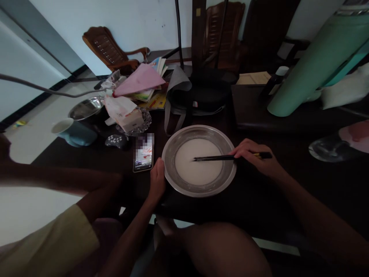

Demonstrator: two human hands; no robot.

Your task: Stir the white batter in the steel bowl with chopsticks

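A wide metal bowl [198, 191] stands on the dark table, holding a white liquid [198, 171]. My left hand [157, 177] grips the bowl's left rim, fingers wrapped against its side. Over the right rim, my right hand [252, 154] is closed around a pair of dark chopsticks [215, 157]. Their tips dip into the white liquid near the middle of the bowl. A phone [143, 152] with a lit screen lies just left of my left hand.
Left lie a game controller [116, 141], a blue mug [75, 132], a steel basin [86, 109] and a glass dish [145, 121] with tissues. A black bag [207, 92] sits behind the bowl. A green flask [311, 69] stands right. Another person's arm [57, 177] reaches in at left.
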